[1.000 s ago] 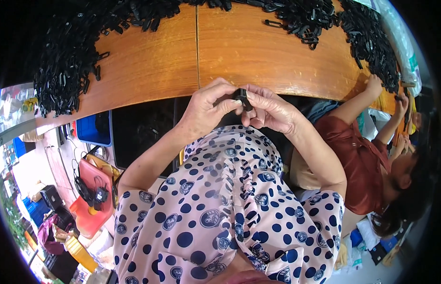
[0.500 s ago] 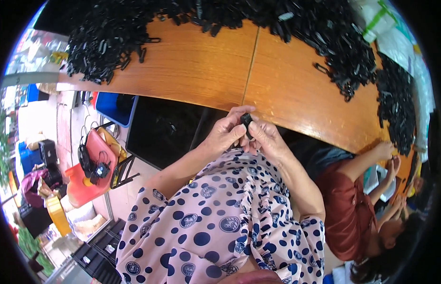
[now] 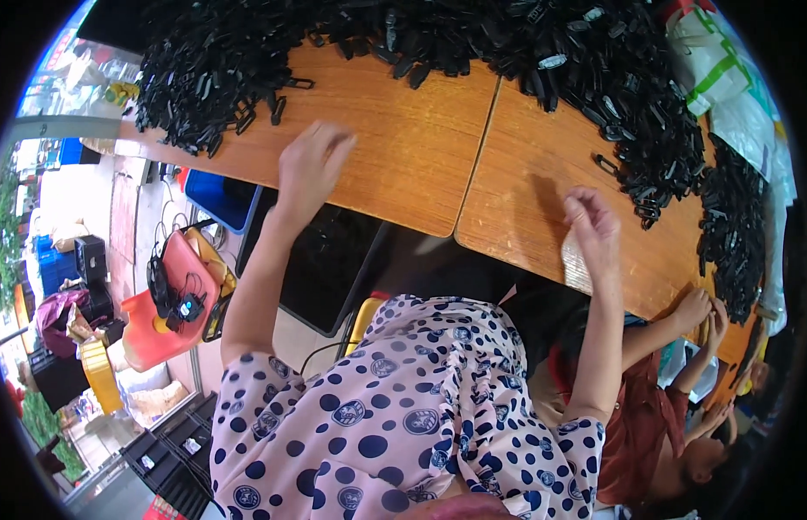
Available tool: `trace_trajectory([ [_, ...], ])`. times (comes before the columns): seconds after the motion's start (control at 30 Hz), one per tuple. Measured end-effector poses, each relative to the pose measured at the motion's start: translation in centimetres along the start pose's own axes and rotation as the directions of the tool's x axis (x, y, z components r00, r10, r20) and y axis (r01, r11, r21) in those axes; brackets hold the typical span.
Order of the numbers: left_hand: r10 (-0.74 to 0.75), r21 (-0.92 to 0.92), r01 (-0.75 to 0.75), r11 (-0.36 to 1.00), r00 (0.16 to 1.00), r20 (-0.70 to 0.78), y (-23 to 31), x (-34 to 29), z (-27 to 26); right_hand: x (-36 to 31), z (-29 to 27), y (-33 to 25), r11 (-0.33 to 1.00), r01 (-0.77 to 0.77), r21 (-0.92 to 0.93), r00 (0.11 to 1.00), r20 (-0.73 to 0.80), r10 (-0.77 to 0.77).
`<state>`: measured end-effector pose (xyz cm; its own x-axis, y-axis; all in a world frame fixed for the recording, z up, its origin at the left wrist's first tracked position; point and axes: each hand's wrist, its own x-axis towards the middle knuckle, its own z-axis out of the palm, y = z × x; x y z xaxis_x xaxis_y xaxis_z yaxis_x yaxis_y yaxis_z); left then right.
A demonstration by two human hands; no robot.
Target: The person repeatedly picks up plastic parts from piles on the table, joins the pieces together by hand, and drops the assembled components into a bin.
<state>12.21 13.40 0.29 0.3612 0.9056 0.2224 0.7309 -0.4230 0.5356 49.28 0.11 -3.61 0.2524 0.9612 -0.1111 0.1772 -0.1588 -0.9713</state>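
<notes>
My left hand (image 3: 311,169) is raised over the left part of the wooden table (image 3: 395,147), thumb and fingers apart and slightly blurred. Nothing shows in it. It is nearest to the left end of a heap of small black plastic pieces (image 3: 221,78), some of them loop-shaped. My right hand (image 3: 596,224) hovers above the table's right part, its fingers curled in. Whether anything is inside the curl is hidden. A loose black loop-shaped piece (image 3: 605,163) lies beyond it, at the edge of the right part of the heap.
A black bin (image 3: 330,269) and a blue bin (image 3: 220,199) stand below the table's left edge. Further left is a red chair (image 3: 174,303) with cables on it. At the right, a person in a dark red shirt (image 3: 642,425) works at the table. White-green bags (image 3: 724,78) lie far right.
My hands were together near my body around a small black piece. They have separated, left hand toward the left heap, right hand out to the right. The black piece is no longer visible.
</notes>
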Motion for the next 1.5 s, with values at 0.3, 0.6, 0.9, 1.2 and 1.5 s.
trace_trajectory([
  [0.3,0.182,0.392,-0.226,0.892,0.972,0.148,0.3,12.2,9.3,5.2,-5.9,-0.5,0.463,0.126,-0.877,0.923,-0.067,-0.379],
  [0.6,-0.2,-0.777,0.515,0.361,0.857,0.475,-1.1,8.3,8.2,8.4,-6.1,1.3,0.273,0.214,-0.938,0.941,0.123,-0.316],
  [0.9,0.011,-0.869,0.363,0.336,0.921,0.389,8.0,-0.5,9.4,-0.5,2.8,-4.1,0.917,0.063,0.395,0.996,0.038,-0.085],
  [1.2,0.095,-0.851,0.184,0.492,0.96,0.262,12.8,-4.4,9.4,-5.5,6.0,-4.5,0.834,0.217,0.507,0.976,-0.111,-0.186],
  [1.5,0.184,-0.72,0.064,0.691,0.948,0.261,14.0,-4.9,8.2,-7.2,4.8,-4.7,0.883,0.17,0.437,0.985,-0.088,-0.146],
])
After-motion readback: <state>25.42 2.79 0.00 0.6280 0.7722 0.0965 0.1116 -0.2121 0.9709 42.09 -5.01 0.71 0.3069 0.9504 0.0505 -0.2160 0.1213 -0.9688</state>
